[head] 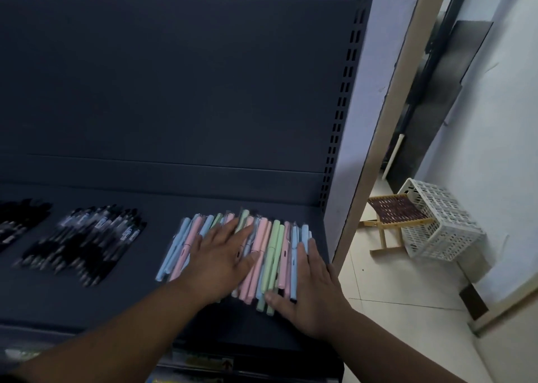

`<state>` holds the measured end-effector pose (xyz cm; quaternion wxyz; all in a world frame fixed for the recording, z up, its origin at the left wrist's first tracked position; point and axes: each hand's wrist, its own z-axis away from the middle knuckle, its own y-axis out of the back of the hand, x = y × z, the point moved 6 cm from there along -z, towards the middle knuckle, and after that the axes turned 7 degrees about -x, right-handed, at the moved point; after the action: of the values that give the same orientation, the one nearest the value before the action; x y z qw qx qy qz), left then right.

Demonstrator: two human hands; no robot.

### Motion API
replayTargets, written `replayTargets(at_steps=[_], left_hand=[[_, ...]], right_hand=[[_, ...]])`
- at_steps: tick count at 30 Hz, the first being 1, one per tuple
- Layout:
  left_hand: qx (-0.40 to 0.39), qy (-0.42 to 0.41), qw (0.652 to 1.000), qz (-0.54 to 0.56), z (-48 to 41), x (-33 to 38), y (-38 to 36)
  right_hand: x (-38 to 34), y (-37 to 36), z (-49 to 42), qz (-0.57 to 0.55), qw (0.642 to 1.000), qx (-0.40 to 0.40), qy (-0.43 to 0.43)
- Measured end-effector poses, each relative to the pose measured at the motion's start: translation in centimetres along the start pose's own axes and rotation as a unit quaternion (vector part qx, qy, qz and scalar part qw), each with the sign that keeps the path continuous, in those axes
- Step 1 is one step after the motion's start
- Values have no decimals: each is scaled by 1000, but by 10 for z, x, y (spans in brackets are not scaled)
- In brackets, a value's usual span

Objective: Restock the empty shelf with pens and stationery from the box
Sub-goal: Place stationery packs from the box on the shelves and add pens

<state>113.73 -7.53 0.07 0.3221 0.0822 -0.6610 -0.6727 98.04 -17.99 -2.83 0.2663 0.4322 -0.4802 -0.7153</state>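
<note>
Pastel pens (273,245) lie in a loose row on the dark shelf (139,298), lower centre-right of the frame: pink, green and blue barrels, roughly parallel, some in clear sleeves.

My left hand (221,254) lies flat on the left half of the pile, fingers straight and spread, gripping nothing. My right hand (313,292) lies flat against the pile's right side, fingers straight along the outermost blue barrels and thumb across the near ends of the green ones. It isn't gripping either.

Edges:
- The right side of the pile sits near the shelf's right end, just below the slotted upright (343,106). Only a narrow strip of bare shelf shows there.
- A band of bare shelf separates the pens' near ends from the front lip.
- The far tips stop short of the back panel (174,76), with an open strip behind them.

Room to move: there's a clear gap left of the pile before the clear-barrel black pens (87,242). Another black pen group (17,219) sits at the far left edge of the frame, blurred.

Off the shelf, at right of the frame, a white lattice basket (439,219) lies tipped on the tiled floor against a small wooden stool (393,210).
</note>
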Motion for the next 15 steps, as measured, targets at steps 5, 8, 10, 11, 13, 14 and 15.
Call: replayTargets(at_steps=[5,8,10,11,13,14,15], left_hand=[[38,54,998,24,-12,-5,-3],[23,67,996,50,-14,-14,-2],[12,57,996,66,-13,-18,0],[13,50,996,68,-12,-18,2],[23,40,996,79,-10,-17,7],[31,36,995,93,-8,-15,10],[42,31,993,108,-6,-14,14]], right_hand=[[-7,4,-24,-18,1000,-9,9],[-7,5,-28,-41,999,0,22],[-5,9,-26,-76,996,21,31],[-4,11,-25,-96,995,29,29],[-2,15,-24,-121,992,38,11],[-2,17,-24,-122,992,44,1],[-3,20,-25,-121,991,48,-7]])
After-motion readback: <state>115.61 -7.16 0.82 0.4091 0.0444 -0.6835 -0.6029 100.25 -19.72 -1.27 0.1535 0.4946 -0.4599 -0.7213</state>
